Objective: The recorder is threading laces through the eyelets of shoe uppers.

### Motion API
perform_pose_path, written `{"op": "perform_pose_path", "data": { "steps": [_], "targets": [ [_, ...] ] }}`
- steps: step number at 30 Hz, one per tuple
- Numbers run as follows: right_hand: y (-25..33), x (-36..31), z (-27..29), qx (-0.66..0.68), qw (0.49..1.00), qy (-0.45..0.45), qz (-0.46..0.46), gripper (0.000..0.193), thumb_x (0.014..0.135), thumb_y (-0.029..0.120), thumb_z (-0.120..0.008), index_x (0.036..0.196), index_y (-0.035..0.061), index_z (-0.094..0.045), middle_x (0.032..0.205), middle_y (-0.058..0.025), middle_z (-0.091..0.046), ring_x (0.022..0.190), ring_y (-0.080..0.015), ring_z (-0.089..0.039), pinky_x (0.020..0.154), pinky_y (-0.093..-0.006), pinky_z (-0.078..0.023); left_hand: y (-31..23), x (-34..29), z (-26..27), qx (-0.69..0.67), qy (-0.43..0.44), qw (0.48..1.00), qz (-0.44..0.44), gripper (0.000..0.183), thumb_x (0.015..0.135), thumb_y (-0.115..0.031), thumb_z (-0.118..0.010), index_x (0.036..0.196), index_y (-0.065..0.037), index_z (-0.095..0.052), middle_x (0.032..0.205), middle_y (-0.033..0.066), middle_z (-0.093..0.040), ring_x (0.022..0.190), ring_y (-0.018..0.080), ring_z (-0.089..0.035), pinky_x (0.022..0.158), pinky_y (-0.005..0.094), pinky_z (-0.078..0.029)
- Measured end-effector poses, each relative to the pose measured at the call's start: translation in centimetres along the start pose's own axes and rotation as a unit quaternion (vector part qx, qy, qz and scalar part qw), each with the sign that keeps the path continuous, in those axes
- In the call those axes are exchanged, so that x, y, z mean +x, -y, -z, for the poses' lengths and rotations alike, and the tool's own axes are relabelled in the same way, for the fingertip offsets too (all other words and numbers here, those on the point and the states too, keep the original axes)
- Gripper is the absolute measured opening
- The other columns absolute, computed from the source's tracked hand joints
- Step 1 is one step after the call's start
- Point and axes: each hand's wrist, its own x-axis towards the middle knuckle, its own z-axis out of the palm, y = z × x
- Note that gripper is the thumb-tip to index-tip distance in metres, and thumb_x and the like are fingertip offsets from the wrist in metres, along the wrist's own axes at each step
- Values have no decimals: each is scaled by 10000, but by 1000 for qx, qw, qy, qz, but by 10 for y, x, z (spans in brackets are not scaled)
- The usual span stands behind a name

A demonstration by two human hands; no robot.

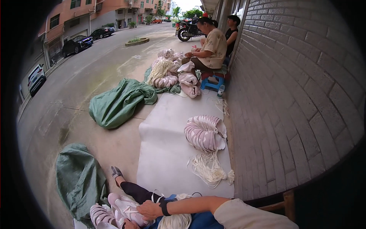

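A pale pink and white shoe upper [122, 203] lies in front of me at the lower edge, with a white lace across its front. My right hand [149, 210], a black band on its wrist, is closed over the upper, its fingertips pinched at the white lace [131, 210]. Only part of my left hand [130, 224] shows, low beside the upper, its fingers closed around its edge. To the left, more striped pink and white uppers [101, 216] sit pressed together. A bundle of cream laces [175, 221] rests on my lap, below my right forearm.
On the pale mat [167, 152] stand a curved row of uppers [204, 133] and a bundle of laces [211, 171]. Green sacks [118, 105] lie left. Ahead, a seated person [211, 45] works beside piled uppers [166, 72]. A brick wall [286, 114] runs along the right.
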Motion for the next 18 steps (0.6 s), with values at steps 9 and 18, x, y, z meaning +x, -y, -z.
{"op": "perform_pose_path", "data": {
  "steps": [9, 18],
  "targets": [
    [2, 3, -28, 27, 997, -60, -50, 500, 608, 127, -646, 967, -163, -454, 669, -219, -587, 598, -316, -631, 491, -370, -499, 4, 2, -25, -173, -19, 974, 144, 382, 835, -180, -423, 1111, 82, -455, 953, 259, -567, 908, 383, -555, 793, 429, -428],
    [-9, -3, -13, 137, 983, 22, -119, 357, 689, 116, -612, 937, -94, -467, 776, -233, -565, 751, -378, -598, 646, -430, -482, 5, 15, -19, -20, -158, 986, 44, 327, 717, -95, -466, 992, 80, -498, 849, 320, -570, 806, 460, -555, 722, 484, -435]
  ]
}}
